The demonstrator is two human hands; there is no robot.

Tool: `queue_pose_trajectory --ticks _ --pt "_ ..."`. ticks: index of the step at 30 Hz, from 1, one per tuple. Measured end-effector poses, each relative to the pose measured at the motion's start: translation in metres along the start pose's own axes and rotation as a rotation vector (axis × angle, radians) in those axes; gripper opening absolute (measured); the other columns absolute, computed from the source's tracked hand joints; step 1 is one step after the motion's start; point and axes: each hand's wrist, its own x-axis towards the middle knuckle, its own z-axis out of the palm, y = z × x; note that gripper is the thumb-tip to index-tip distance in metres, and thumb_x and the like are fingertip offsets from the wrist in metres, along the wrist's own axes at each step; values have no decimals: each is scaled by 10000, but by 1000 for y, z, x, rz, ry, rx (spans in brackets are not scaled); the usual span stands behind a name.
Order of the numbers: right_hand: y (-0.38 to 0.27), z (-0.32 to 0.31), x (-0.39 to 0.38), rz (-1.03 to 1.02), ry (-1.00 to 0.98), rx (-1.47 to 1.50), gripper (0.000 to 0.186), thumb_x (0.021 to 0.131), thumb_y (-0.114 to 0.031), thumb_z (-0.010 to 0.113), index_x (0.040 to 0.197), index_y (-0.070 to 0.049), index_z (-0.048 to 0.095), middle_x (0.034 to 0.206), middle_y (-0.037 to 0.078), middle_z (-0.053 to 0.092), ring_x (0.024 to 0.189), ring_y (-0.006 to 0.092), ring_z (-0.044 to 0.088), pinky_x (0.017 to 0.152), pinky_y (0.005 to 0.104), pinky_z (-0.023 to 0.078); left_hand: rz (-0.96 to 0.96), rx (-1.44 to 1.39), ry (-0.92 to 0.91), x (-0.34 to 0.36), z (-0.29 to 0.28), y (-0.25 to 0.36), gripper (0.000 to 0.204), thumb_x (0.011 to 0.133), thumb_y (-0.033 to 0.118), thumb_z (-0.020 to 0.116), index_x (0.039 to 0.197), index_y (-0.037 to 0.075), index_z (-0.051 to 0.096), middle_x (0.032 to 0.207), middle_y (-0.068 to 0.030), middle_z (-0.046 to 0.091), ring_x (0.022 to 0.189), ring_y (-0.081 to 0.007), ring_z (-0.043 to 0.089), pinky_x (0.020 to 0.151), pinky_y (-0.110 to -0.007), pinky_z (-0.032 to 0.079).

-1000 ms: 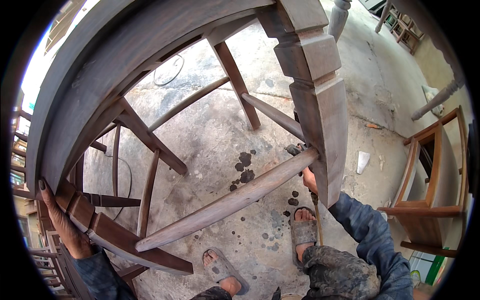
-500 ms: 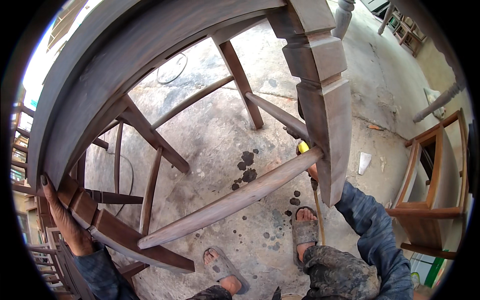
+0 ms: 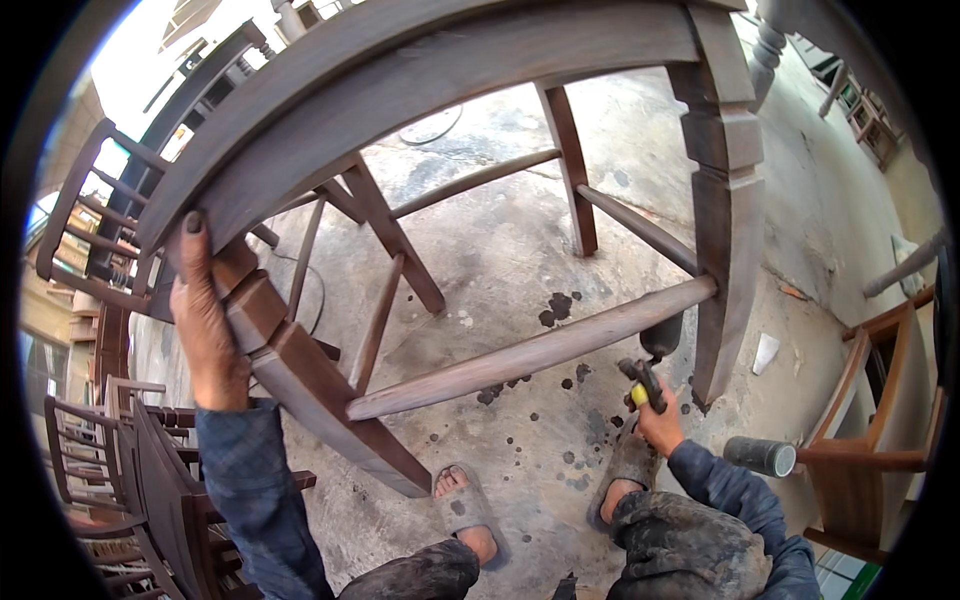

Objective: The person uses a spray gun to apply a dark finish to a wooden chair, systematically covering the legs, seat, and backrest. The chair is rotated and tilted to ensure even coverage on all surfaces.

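Stained concrete floor (image 3: 520, 260) lies below an upturned dark wooden chair (image 3: 480, 90). Left hand (image 3: 205, 310) wraps its leg; right hand (image 3: 660, 425), fingers closed, holds a spray gun (image 3: 650, 365) just under the stretcher (image 3: 530, 352). Coating seems underway; steady aim matters.

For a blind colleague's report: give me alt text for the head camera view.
A person's left hand grips the leg of a dark wooden chair frame tipped over a stained concrete floor, while the right hand aims a spray gun at its lower rung. More chairs stand at left.
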Motion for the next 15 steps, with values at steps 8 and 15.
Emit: queue_pose_trajectory --ticks 8,15 --pt "-52 70 22 -57 -135 -86 423 911 -73 598 1321 23 568 1049 183 694 973 225 665 856 330 508 -41 -66 0 -9 2 -2 733 881 578 706 1221 -62 592 1031 -109 655 866 -158 659 730 -271 556" --pt "-135 134 95 -369 70 -96 511 909 -92 617 1399 -8 499 975 209 699 907 260 702 786 352 519 65 4 54 -18 -6 -12 703 888 594 689 1198 -31 597 1009 -93 634 891 -163 636 785 -293 538"
